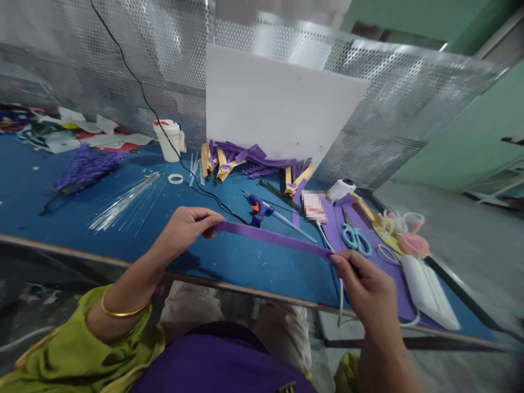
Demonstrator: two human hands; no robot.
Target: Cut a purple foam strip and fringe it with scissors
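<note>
While the left hand [186, 226] pinches one end of a purple strip [272, 237], the right hand [368, 292] pinches the other, stretched above the blue table's [49, 191] near edge.

Long purple foam strip [272, 237], flat and narrow, stretched taut, slanting down rightward, above blue table edge

glue gun [258, 208] behind strip [272, 237], scissors [356, 239] perhaps right

A blue table [49, 191] carries the clutter. A glue gun [258, 209] lies near centre, scissors [356, 239] at three o'clock, a white cup [168, 141] at eleven, and clear sticks [126, 201] at nine.
</note>
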